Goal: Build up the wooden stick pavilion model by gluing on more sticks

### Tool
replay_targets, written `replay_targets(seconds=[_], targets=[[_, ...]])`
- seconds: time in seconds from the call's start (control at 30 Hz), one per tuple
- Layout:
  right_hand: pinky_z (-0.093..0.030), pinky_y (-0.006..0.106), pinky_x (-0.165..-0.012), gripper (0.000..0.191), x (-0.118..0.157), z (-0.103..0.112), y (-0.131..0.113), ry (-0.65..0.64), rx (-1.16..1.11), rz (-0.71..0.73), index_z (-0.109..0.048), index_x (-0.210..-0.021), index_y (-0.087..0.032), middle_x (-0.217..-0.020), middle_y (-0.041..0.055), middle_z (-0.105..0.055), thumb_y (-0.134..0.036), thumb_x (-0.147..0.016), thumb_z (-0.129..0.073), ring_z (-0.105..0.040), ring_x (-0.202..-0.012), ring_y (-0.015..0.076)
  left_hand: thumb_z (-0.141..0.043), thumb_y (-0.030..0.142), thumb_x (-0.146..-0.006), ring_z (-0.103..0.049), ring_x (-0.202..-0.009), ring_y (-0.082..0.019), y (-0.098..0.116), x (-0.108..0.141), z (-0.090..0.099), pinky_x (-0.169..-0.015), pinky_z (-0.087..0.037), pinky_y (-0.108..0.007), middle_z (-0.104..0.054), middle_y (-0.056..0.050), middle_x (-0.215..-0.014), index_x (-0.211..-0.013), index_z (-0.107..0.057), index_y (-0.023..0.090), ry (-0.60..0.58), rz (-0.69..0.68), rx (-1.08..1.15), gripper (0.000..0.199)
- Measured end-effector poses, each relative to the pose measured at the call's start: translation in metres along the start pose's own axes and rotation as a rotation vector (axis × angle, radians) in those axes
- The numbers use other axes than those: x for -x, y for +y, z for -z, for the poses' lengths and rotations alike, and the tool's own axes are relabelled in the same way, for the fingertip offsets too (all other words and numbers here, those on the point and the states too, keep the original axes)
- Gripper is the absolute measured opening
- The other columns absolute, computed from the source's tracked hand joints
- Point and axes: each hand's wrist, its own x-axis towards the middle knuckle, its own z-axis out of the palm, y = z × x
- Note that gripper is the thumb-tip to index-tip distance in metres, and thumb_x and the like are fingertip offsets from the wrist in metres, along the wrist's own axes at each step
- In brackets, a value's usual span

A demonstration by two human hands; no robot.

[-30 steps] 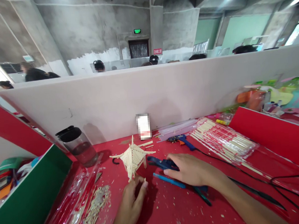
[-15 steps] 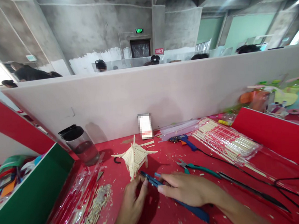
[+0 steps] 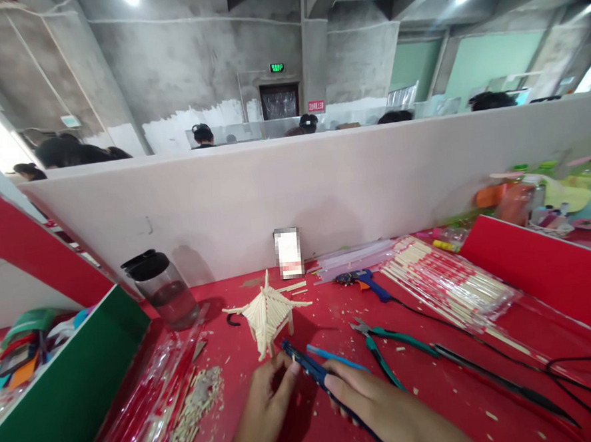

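Observation:
My right hand (image 3: 358,390) is wrapped round a dark blue pliers-like cutting tool (image 3: 307,363), its jaws pointing up and left. My left hand (image 3: 266,396) pinches a short pale wooden stick (image 3: 294,359) between thumb and fingertips, right beside those jaws. Just beyond the left fingers a small pavilion-like model (image 3: 266,313) made of wooden sticks stands upright, with a pointed roof and flared corners. A light blue rod (image 3: 336,357) lies on the red table behind my right hand. Green-handled diagonal pliers (image 3: 378,343) lie open farther right.
A hot glue gun (image 3: 362,280) with a black cord and bundled wooden sticks (image 3: 444,282) lie at the right. A phone (image 3: 290,254) leans on the white partition (image 3: 224,199). A water bottle (image 3: 162,289), plastic wrappers (image 3: 141,397) and stick offcuts (image 3: 199,397) are at the left.
My right hand and the blue tool have shifted slightly left and down, with the tool's handles turned more steeply. The light blue rod and the green pliers' lower handle are now uncovered.

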Motion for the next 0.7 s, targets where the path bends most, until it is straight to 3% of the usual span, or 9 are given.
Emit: replay_targets(seconds=[0.13,0.33,0.47,0.7], targets=[[-0.041,0.036,-0.104,0.053,0.005,0.000,-0.009,0.032,-0.022,-0.039,-0.058,-0.138,-0.027,-0.126,0.0068,-0.067,-0.058,-0.101,-0.039,-0.060,-0.115,0.0246,-0.061,0.060,-0.089,-0.053,-0.060,-0.015,0.000,-0.003,-0.001,-0.060,-0.042,-0.024,-0.058,-0.002,-0.062,-0.068,-0.062,0.014,0.017,0.045,0.066,0.051],[-0.045,0.032,-0.089,0.044,0.005,-0.001,-0.007,0.049,-0.007,-0.049,-0.064,-0.125,-0.025,-0.086,0.0014,-0.065,-0.053,-0.102,-0.041,-0.062,-0.089,0.0196,-0.069,0.062,-0.082,-0.055,-0.057,-0.015,0.001,-0.008,0.000,-0.059,-0.042,-0.025,-0.061,-0.003,-0.059,-0.065,-0.065,0.013,0.004,0.078,0.110,0.052],[-0.045,0.029,-0.077,0.042,0.003,-0.002,-0.001,0.042,-0.036,-0.065,-0.063,-0.125,-0.024,-0.076,-0.0014,-0.059,-0.051,-0.102,-0.040,-0.060,-0.077,0.0172,-0.070,0.061,-0.082,-0.055,-0.057,-0.015,-0.002,-0.009,0.001,-0.059,-0.043,-0.025,-0.060,-0.002,-0.059,-0.064,-0.063,0.014,0.005,0.091,0.138,0.051],[-0.046,0.029,-0.083,0.036,-0.001,-0.001,0.004,0.064,-0.054,-0.026,-0.066,-0.112,-0.022,-0.072,-0.0021,-0.057,-0.049,-0.101,-0.045,-0.060,-0.080,0.0180,-0.070,0.064,-0.079,-0.054,-0.057,-0.015,0.001,-0.008,0.000,-0.059,-0.042,-0.025,-0.058,-0.001,-0.058,-0.064,-0.062,0.014,0.050,0.102,0.120,0.052]])
